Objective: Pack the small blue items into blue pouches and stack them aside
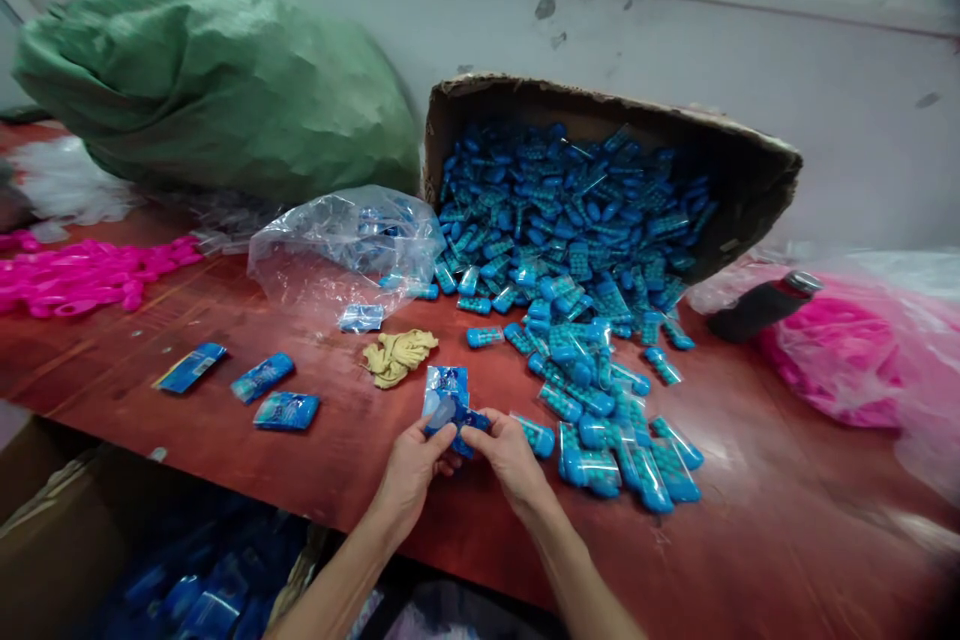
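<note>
While this little blue plastic piece (459, 418) is up over the red table (352, 455) near its front edge, the left hand (414, 465) and right hand (510, 450) have both got thumb and fingers pinched tight on it, one each side. There's a printed blue packet (447, 381) just beyond, can't tell if they're touching. Crumpled yellow thing (400, 357) off left, blue-ended clear packs (592, 400) heaped right, running back into a tipped cardboard box (754, 188).
</note>
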The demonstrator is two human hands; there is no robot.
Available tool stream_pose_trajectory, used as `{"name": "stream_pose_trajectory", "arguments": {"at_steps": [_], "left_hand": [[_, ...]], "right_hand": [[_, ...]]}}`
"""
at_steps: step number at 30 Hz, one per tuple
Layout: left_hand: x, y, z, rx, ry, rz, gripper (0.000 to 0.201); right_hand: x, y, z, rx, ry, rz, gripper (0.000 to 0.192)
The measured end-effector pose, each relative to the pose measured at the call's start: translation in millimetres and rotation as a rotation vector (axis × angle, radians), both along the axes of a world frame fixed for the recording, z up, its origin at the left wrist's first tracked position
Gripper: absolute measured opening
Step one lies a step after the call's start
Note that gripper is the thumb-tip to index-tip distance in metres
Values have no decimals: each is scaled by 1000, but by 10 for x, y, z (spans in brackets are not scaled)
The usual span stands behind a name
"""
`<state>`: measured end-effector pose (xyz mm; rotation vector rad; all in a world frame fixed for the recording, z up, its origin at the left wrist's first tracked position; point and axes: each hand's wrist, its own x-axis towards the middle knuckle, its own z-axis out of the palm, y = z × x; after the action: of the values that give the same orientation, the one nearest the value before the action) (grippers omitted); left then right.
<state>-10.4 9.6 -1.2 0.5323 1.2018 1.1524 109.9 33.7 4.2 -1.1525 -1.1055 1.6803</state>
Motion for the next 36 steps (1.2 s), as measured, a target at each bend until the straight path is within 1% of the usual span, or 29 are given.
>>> {"name": "stream_pose_trajectory", "arguments": {"at_steps": [2, 5, 7, 9, 11, 13, 16, 18, 20, 21, 23, 25, 26, 27, 28, 30, 31, 32, 34, 36], "left_hand": [[14, 0, 6, -16, 67, 6, 26], [64, -2, -19, -8, 154, 103, 25], [107, -3, -39, -20, 158, 177, 25], [138, -4, -50, -42, 125, 225, 26], [138, -10, -51, -60, 63, 206, 28], [99, -27, -47, -69, 8, 136, 28], [-15, -79, -39, -97, -36, 81, 29], [-99, -126, -32, -119, -50, 79, 29], [-163, -171, -20, -131, -64, 84, 29], [-183, -186, -15, -133, -64, 93, 28], [-196, -198, -11, -134, -53, 121, 27], [-174, -184, -18, -127, -27, 155, 27], [-152, -170, -27, -118, -8, 168, 27], [-124, -154, -38, -106, 15, 177, 27], [-92, -139, -50, -93, 41, 182, 28], [-20, -113, -73, -71, 94, 178, 30], [16, -104, -81, -62, 114, 174, 31], [50, -98, -86, -57, 131, 172, 30], [103, -90, -81, -57, 137, 178, 29], [133, -84, -64, -61, 97, 167, 29]], "right_hand": [[-18, 0, -1, 5, -11, 2, 24], [-79, -13, -31, 25, -55, -10, 26], [-130, -35, -71, 44, -103, -33, 28], [-165, -53, -123, 62, -178, -68, 33], [-171, -46, -171, 87, -282, -105, 37], [-155, -5, -196, 127, -392, -132, 39], [-118, 89, -174, 196, -533, -137, 38], [-99, 134, -126, 236, -610, -109, 30], [-77, 142, -61, 265, -664, -63, 14], [-63, 129, -24, 281, -708, -45, 13], [-28, 77, 46, 326, -851, -54, 32], [9, 2, 98, 381, -976, -139, 45], [22, -38, 110, 396, -972, -184, 47], [29, -75, 112, 388, -895, -208, 46], [27, -108, 105, 344, -750, -197, 43], [0, -152, 67, 187, -407, -110, 29], [-22, -162, 44, 105, -270, -70, 22], [-44, -166, 21, 41, -180, -48, 20], [-81, -161, -12, -17, -129, -60, 26], [-97, -152, -30, -23, -129, -94, 29]]}}
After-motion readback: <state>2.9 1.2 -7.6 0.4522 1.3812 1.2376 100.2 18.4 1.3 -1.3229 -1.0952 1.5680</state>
